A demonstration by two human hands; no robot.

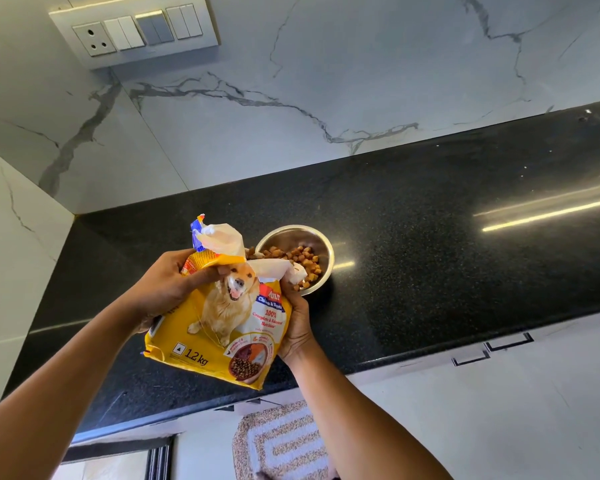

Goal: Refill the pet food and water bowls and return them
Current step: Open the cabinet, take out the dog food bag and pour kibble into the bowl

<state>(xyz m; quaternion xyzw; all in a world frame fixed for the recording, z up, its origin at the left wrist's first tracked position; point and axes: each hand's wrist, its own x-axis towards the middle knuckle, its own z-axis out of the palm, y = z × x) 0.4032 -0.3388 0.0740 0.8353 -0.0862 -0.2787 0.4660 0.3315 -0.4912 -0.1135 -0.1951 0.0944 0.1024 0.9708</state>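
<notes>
A yellow pet food bag with a dog pictured on it is tilted over the black counter, its torn-open top pointing at a steel bowl. Brown kibble lies in the bowl and at the bag's mouth. My left hand grips the bag near its top left, thumb across the front. My right hand holds the bag's right side from underneath, fingers curled round its edge. No water bowl is in view.
The black granite counter runs to the right along a marble wall, with a switch panel high on the left. Below the counter edge are white cabinet fronts with handles and a patterned mat on the floor.
</notes>
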